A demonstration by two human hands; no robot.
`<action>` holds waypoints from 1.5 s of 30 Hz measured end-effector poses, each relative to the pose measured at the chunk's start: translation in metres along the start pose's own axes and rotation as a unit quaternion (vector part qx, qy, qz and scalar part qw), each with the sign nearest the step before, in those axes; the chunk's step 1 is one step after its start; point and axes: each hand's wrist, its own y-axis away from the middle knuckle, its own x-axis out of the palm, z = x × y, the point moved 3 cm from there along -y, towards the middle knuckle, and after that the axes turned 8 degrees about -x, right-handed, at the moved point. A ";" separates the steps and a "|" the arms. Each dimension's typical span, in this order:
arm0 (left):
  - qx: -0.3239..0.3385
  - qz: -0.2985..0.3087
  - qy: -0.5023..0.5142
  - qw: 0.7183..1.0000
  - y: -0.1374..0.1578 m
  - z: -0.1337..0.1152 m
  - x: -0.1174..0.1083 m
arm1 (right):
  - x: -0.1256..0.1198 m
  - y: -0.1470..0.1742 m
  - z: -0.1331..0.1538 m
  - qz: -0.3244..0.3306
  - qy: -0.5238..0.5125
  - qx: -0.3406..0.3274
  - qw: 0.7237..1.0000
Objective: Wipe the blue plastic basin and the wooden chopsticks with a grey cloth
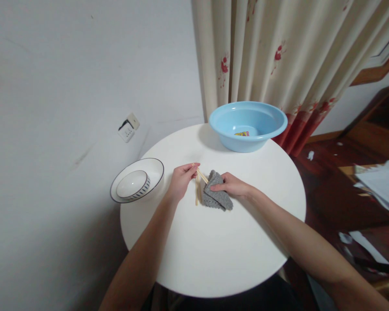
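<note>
Between my two hands, over the middle of the white round table, is a pair of chopsticks. My left hand pinches them at their upper left end. A grey cloth is folded around their other part, and my right hand grips the cloth with the thumb on top. The wrapped part of the chopsticks is hidden inside the cloth. More chopsticks lie on the table just left of the cloth, below my left hand.
A light blue plastic basin stands at the table's back right, with a colourful label inside. At the left edge a white bowl sits in a larger dark-rimmed dish. The wall with a socket borders the left; a curtain hangs behind.
</note>
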 end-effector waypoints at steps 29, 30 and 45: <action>-0.007 0.030 -0.050 0.998 0.011 0.010 0.024 | -0.001 -0.005 0.004 -0.069 -0.020 -0.061 0.996; -0.006 0.026 -0.051 0.998 0.011 0.010 0.024 | -0.001 -0.005 0.004 -0.068 -0.018 -0.060 0.996; 0.066 -0.141 -0.001 0.988 0.001 -0.009 -0.007 | -0.001 0.000 -0.003 0.007 0.020 -0.016 1.000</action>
